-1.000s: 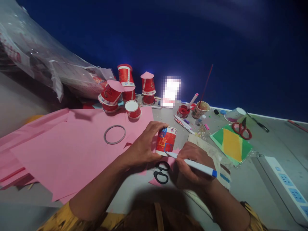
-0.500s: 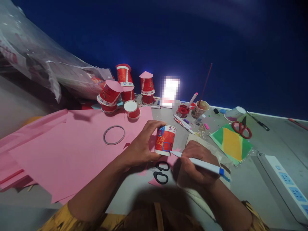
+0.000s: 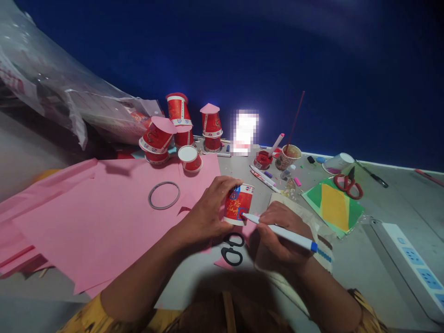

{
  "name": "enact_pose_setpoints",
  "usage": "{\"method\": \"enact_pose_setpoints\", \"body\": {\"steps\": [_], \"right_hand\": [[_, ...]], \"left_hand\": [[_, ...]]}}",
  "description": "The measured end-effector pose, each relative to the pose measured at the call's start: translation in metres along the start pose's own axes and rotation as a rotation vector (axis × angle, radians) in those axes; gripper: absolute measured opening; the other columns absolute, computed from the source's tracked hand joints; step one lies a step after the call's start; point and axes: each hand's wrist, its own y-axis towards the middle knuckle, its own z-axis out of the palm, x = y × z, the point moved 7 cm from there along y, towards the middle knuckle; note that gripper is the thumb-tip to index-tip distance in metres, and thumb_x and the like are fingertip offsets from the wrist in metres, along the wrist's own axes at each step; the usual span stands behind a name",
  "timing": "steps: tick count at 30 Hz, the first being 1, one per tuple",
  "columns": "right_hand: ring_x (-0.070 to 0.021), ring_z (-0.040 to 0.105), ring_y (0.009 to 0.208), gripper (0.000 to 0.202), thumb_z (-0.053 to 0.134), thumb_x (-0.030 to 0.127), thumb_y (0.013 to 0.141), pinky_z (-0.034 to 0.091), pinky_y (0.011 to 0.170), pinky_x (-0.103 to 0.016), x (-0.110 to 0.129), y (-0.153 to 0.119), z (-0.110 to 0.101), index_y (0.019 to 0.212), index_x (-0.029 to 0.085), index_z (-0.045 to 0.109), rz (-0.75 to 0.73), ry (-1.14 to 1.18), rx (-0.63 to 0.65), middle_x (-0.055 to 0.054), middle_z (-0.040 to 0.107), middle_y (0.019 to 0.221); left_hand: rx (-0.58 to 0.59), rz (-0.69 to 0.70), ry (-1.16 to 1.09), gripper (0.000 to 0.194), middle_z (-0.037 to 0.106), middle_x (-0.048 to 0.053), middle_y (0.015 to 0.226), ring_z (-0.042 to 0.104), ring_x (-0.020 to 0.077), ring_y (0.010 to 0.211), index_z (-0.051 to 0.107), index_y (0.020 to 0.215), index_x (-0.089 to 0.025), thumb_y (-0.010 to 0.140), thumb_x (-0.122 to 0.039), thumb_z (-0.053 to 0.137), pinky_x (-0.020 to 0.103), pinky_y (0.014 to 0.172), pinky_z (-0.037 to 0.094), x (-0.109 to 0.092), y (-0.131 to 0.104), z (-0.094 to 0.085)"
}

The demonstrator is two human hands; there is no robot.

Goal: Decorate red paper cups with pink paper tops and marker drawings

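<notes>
A red paper cup (image 3: 233, 203) with gold characters and white edges is gripped between the thumb and fingers of my left hand (image 3: 208, 210). Blue marker lines form a small square low on its side, and more blue shows near its top. My right hand (image 3: 286, 231) pinches a white marker (image 3: 291, 237) with a blue end, its tip against the cup at the square. Below the cup lie black-handled scissors (image 3: 231, 254), their blades hidden. Pink paper (image 3: 100, 217) spreads out to the left, with a grey ring (image 3: 164, 195) on it.
Stacked red cups with pink tops (image 3: 211, 122) stand at the back, near a single cup (image 3: 190, 159). A paint jar (image 3: 262, 160), a cup with a stick (image 3: 288, 157), red-handled scissors (image 3: 348, 186) and a power strip (image 3: 412, 268) occupy the right side.
The marker tip has shifted slightly left and up, from the square's lower right corner into the square. The cup has turned a little in my left hand.
</notes>
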Motion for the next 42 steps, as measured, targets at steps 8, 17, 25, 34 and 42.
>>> {"method": "enact_pose_setpoints", "body": {"steps": [8, 17, 25, 34, 42], "right_hand": [[-0.0177, 0.063, 0.058, 0.018, 0.061, 0.012, 0.094, 0.051, 0.057, -0.032, -0.001, 0.001, 0.006, 0.081, 0.021, 0.071, 0.007, -0.029, 0.116, -0.004, 0.071, 0.065], [-0.017, 0.063, 0.055, 0.021, 0.06, 0.009, 0.092, 0.05, 0.053, -0.03, 0.004, 0.008, 0.0, 0.078, 0.022, 0.071, -0.013, -0.051, 0.114, -0.002, 0.068, 0.061], [-0.0158, 0.06, 0.054, 0.016, 0.062, 0.008, 0.089, 0.049, 0.053, -0.03, 0.001, 0.004, -0.006, 0.082, 0.022, 0.064, 0.001, 0.01, -0.033, 0.0, 0.066, 0.064], [-0.0158, 0.06, 0.053, 0.015, 0.064, 0.009, 0.087, 0.049, 0.053, -0.031, -0.005, -0.001, -0.01, 0.084, 0.023, 0.065, 0.012, 0.034, -0.067, 0.0, 0.067, 0.064], [-0.0177, 0.064, 0.058, 0.015, 0.066, 0.009, 0.09, 0.052, 0.057, -0.033, -0.007, -0.006, -0.008, 0.092, 0.024, 0.068, 0.017, 0.029, -0.053, -0.001, 0.071, 0.07]], "left_hand": [[0.005, 0.025, -0.051, 0.083, 0.049, 0.011, 0.144, 0.049, 0.0345, 0.141, 0.045, 0.148, -0.031, 0.074, -0.015, 0.081, 0.057, 0.123, 0.044, -0.002, 0.001, 0.0], [-0.015, 0.001, -0.112, 0.084, 0.051, 0.009, 0.142, 0.054, 0.0313, 0.136, 0.047, 0.145, -0.032, 0.074, -0.023, 0.09, 0.054, 0.121, 0.047, 0.002, -0.002, 0.001], [-0.004, -0.008, -0.131, 0.085, 0.051, 0.009, 0.145, 0.053, 0.0328, 0.14, 0.048, 0.147, -0.034, 0.075, -0.036, 0.093, 0.056, 0.12, 0.049, 0.005, -0.003, 0.0], [-0.004, -0.012, -0.129, 0.088, 0.05, 0.008, 0.147, 0.052, 0.0319, 0.141, 0.047, 0.148, -0.035, 0.074, -0.029, 0.092, 0.053, 0.121, 0.048, 0.004, -0.004, -0.002], [0.003, -0.02, -0.116, 0.087, 0.052, 0.009, 0.144, 0.054, 0.0324, 0.137, 0.048, 0.147, -0.033, 0.073, -0.033, 0.093, 0.054, 0.121, 0.048, 0.001, -0.002, -0.001]]}}
